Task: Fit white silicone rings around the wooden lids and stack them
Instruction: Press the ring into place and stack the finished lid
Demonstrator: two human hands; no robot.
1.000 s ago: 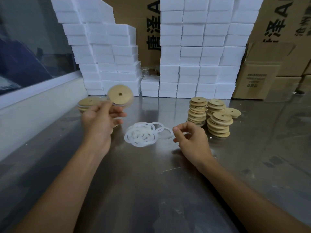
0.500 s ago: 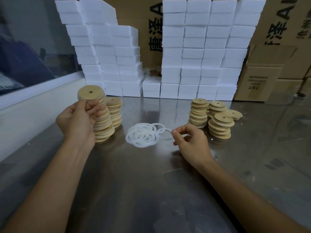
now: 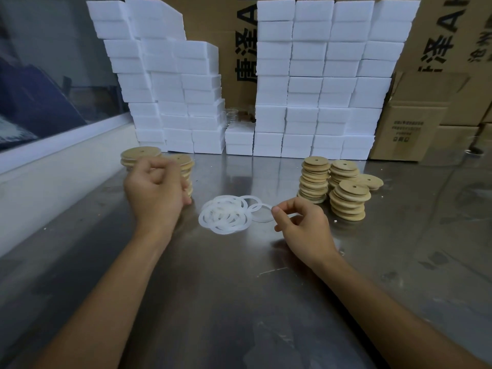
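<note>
My left hand (image 3: 155,194) hovers with curled fingers and holds nothing, just in front of two stacks of ringed wooden lids (image 3: 141,155) at the left. A loose pile of white silicone rings (image 3: 223,214) lies in the middle of the steel table (image 3: 239,302). My right hand (image 3: 300,229) pinches one white silicone ring (image 3: 262,214) between thumb and fingers, beside the pile. Three stacks of bare wooden lids (image 3: 348,202) stand to the right, with a single lid (image 3: 370,181) behind them.
A wall of white foam blocks (image 3: 319,89) runs across the back of the table. Cardboard boxes (image 3: 410,129) stand behind it and at the back right. A white ledge (image 3: 53,166) under a window borders the left side.
My left hand set the ringed lid on the left stack, let go and drew back with fingers curled. My right hand stayed put with its ring.
</note>
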